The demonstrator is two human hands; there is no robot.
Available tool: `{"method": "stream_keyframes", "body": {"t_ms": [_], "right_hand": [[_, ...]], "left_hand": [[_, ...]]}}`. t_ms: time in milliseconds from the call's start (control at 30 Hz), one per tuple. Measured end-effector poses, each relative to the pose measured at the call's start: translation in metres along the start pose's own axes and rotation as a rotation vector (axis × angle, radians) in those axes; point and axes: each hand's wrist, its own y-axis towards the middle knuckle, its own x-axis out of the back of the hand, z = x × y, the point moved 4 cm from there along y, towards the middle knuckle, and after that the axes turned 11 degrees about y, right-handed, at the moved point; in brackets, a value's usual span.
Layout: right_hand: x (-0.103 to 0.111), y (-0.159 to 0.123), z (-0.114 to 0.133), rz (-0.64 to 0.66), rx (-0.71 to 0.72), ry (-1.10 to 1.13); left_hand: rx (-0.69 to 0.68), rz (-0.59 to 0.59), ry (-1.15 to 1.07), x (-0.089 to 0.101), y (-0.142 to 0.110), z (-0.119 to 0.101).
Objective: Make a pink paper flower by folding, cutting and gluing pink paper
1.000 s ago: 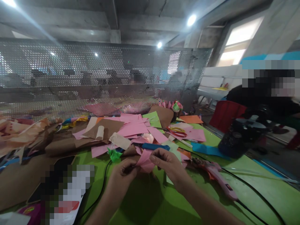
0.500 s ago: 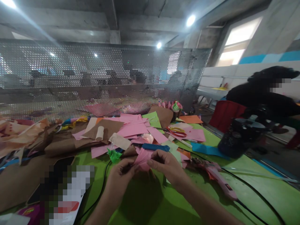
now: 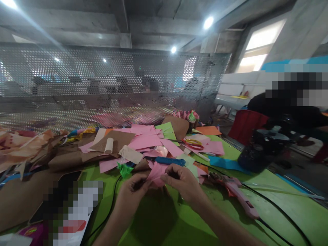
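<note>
Between my hands is a piece of pink paper (image 3: 156, 173), gathered into folds that fan out at the top. My left hand (image 3: 135, 188) pinches its left side, thumb and fingers closed. On the other side my right hand (image 3: 180, 179) grips the edge between thumb and curled fingers. Just behind the paper lies a blue-handled cutter (image 3: 170, 161). A crumpled green piece (image 3: 125, 170) sits close to my left hand. The pink glue gun (image 3: 241, 196) rests on the green table (image 3: 153, 225) to the right of my right hand.
Pink paper sheets (image 3: 146, 140), brown paper (image 3: 69, 155) and scissors (image 3: 193, 145) cover the table's far part. A dark jug (image 3: 263, 150) stands at the right edge. Black cables (image 3: 279, 205) cross the table. Behind is a perforated metal screen (image 3: 110, 85); a person (image 3: 266, 102) sits at right.
My hands and the pink paper stay almost in place, with only a slight shift of the right hand. The person at right has moved a little.
</note>
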Motion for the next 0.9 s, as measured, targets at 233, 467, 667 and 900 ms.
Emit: {"method": "stream_keyframes", "body": {"t_ms": [233, 467, 667, 900], "right_hand": [[0.0001, 0.0, 0.0045, -0.013, 0.031, -0.026], [0.0003, 0.0001, 0.0016, -0.009, 0.015, 0.013], [-0.0006, 0.0009, 0.0027, 0.006, -0.046, 0.087], [-0.0026, 0.0026, -0.0018, 0.015, -0.046, 0.159]], "left_hand": [[-0.025, 0.064, 0.016, -0.0032, -0.0004, -0.001], [-0.008, 0.057, 0.024, -0.0027, -0.0011, -0.0001], [-0.039, 0.067, 0.005, -0.0045, -0.0018, -0.0027], [-0.042, 0.085, 0.058, -0.0068, -0.001, -0.0002]]}}
